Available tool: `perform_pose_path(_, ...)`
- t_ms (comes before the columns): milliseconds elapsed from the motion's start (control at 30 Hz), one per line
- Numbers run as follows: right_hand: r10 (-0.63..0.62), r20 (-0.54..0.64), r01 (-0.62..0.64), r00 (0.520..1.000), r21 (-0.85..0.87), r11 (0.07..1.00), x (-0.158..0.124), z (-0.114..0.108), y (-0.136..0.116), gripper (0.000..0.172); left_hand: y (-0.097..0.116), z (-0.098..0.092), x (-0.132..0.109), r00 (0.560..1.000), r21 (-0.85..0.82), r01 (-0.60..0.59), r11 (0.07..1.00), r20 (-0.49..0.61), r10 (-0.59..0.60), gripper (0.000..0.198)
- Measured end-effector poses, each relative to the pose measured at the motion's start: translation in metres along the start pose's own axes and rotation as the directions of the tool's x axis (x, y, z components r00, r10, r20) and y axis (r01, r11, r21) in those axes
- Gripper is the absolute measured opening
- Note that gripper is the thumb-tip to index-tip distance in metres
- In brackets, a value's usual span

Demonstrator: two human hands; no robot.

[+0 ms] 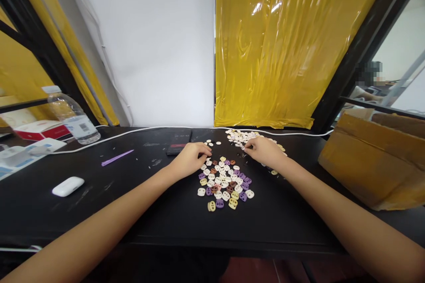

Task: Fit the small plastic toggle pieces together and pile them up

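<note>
A spread of small two-holed plastic cord toggles (225, 183) lies on the black table, in white, purple, brown and pale yellow. At its far left edge is my left hand (191, 159), thumb and fingers drawn together low over a few white pieces. My right hand (264, 152) pinches at the near edge of a second heap of small whitish pieces (241, 136) farther back. Anything between the fingertips of either hand is too small or hidden to make out. A few loose white pieces (218, 143) sit between the two heaps.
Behind my left hand lies a dark phone (177, 141). To the left are a purple pointed strip (117, 158), a white earbud case (68, 186), a water bottle (78, 121) and a power strip (33, 154). A cardboard box (372, 163) stands right. A white cable (149, 128) runs along the back.
</note>
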State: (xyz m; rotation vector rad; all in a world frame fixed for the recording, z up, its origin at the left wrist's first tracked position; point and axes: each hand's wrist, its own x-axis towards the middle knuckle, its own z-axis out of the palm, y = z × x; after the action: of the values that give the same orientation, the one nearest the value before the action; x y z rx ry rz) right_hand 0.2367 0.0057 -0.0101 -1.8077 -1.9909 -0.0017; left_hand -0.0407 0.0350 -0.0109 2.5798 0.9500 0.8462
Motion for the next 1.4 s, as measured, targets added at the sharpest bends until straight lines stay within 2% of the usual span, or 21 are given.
perform_pose_path(167, 0.051, 0.035, -0.054, 0.998, 0.085, 0.995, 0.001, 0.001, 0.0, 0.009, 0.004, 0.0, -0.001, 1.0, -0.042, 0.011, 0.999, 0.005, -0.011, 0.027)
perform_pose_path(267, 0.031, -0.015, -0.027, 0.999, 0.203, 0.979, 0.002, -0.001, -0.001, 0.008, 0.008, 0.0, -0.002, 0.997, -0.113, 0.021, 0.993, -0.069, -0.029, 0.023)
perform_pose_path(367, 0.053, -0.132, -0.003, 0.99, 0.355, 0.935, 0.001, -0.003, -0.008, 0.006, 0.016, 0.001, -0.001, 0.981, -0.336, 0.09, 0.938, -0.131, -0.141, 0.017)
perform_pose_path(433, 0.051, -0.149, 0.028, 0.988, 0.486, 0.874, -0.003, -0.004, -0.017, 0.006, 0.02, 0.002, -0.001, 0.97, -0.499, 0.143, 0.855, -0.103, -0.222, 0.018)
perform_pose_path(567, -0.082, -0.028, 0.077, 0.996, 0.724, 0.686, -0.013, -0.002, -0.039, 0.011, 0.026, 0.006, -0.001, 0.955, -0.675, 0.219, 0.704, 0.0, -0.296, 0.029)
perform_pose_path(667, -0.174, 0.048, 0.069, 0.984, 0.792, 0.607, -0.021, 0.004, -0.051, 0.013, 0.027, 0.009, -0.003, 0.942, -0.739, 0.263, 0.621, 0.056, -0.332, 0.034)
perform_pose_path(767, -0.205, 0.104, 0.029, 0.973, 0.829, 0.559, -0.025, 0.008, -0.056, 0.013, 0.028, 0.01, -0.004, 0.932, -0.77, 0.291, 0.568, 0.094, -0.35, 0.034)
perform_pose_path(933, -0.208, 0.141, 0.0, 0.968, 0.829, 0.559, -0.027, 0.009, -0.058, 0.012, 0.031, 0.011, -0.004, 0.931, -0.787, 0.3, 0.539, 0.119, -0.344, 0.035)
perform_pose_path(1167, -0.193, 0.131, 0.027, 0.972, 0.759, 0.651, -0.031, 0.01, -0.062, 0.01, 0.037, 0.01, -0.005, 0.931, -0.789, 0.308, 0.532, 0.135, -0.338, 0.03)
perform_pose_path(1400, -0.165, 0.114, 0.022, 0.98, 0.755, 0.655, -0.033, 0.008, -0.064, 0.008, 0.038, 0.009, -0.005, 0.923, -0.799, 0.325, 0.506, 0.151, -0.354, 0.03)
